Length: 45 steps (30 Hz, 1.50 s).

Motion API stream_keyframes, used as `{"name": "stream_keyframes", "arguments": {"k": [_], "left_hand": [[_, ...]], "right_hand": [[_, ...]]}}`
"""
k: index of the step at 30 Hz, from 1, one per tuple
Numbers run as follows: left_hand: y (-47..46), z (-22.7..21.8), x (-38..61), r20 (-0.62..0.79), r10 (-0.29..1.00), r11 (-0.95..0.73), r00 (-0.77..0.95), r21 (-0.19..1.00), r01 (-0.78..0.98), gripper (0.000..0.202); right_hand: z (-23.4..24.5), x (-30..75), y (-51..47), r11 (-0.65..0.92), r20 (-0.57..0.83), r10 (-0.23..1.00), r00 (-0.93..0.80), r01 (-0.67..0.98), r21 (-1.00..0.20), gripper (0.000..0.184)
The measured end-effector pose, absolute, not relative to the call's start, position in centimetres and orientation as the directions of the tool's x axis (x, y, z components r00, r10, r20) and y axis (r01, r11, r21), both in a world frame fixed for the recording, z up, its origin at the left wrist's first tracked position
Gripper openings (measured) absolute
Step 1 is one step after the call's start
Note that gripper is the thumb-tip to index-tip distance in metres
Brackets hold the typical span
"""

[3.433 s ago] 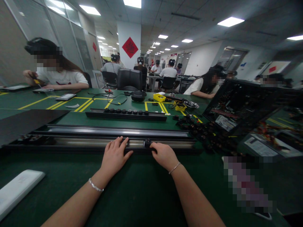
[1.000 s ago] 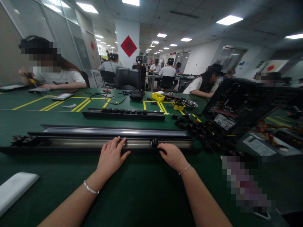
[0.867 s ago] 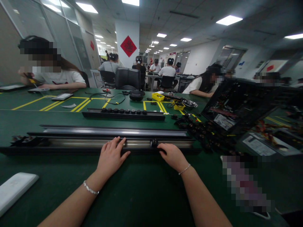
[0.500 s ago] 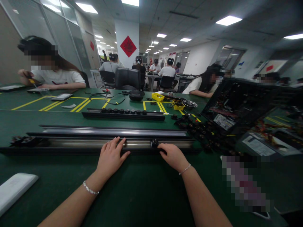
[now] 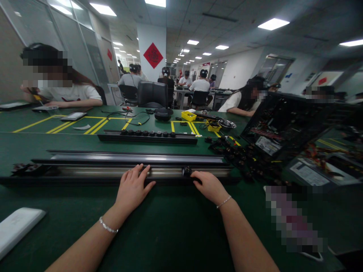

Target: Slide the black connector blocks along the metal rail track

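A long black rail (image 5: 167, 181) with a shiny metal inner channel lies across the green table in front of me. My left hand (image 5: 132, 189) rests on it with fingers spread, pressing its near edge and channel. A small black rounded part (image 5: 186, 171) sits in the channel toward the right. My right hand (image 5: 208, 184) has its fingers curled against that part's right side; the fingertips are partly hidden. Right behind lies a second rail (image 5: 136, 156) with a bright strip. Dark loose pieces (image 5: 25, 169) lie at the near rail's left end.
Farther back lies a short rail (image 5: 147, 139) carrying a row of black knobs. Tangled black parts (image 5: 241, 155) lie at right, beside an open computer case (image 5: 269, 145) and a metal box (image 5: 312, 172). A white slab (image 5: 19, 226) lies at near left. Other people sit across the table.
My right hand and the small black part have slid slightly to the right along the channel. The left hand stays in place.
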<state>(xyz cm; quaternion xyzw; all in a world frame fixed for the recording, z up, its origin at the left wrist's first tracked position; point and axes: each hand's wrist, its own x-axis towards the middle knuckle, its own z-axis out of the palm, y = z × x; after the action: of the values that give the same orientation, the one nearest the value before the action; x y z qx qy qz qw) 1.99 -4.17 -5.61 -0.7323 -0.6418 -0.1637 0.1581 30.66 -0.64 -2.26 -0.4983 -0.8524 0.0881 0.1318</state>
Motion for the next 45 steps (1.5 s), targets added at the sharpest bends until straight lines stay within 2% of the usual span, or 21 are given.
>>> {"name": "stream_keyframes", "arguments": {"k": [6,18,45], "left_hand": [[-4.1,-5.8,1.9,0.458,0.88,-0.142,0.124,0.005,0.99,0.057],[-4.2,-5.6,2.0,0.45,0.883,-0.133,0.132,-0.03,0.991,0.057],[-4.2,-5.6,2.0,0.451,0.884,-0.135,0.125,-0.008,0.991,0.058]], "right_hand": [[-2.1,31.0,-0.7,0.468,0.132,0.884,-0.449,0.834,-0.291,0.025],[-2.2,31.2,-0.6,0.45,0.125,0.893,-0.433,0.835,-0.317,0.025],[-1.6,32.1,-0.8,0.401,0.098,0.916,-0.389,0.869,-0.289,0.023]]}}
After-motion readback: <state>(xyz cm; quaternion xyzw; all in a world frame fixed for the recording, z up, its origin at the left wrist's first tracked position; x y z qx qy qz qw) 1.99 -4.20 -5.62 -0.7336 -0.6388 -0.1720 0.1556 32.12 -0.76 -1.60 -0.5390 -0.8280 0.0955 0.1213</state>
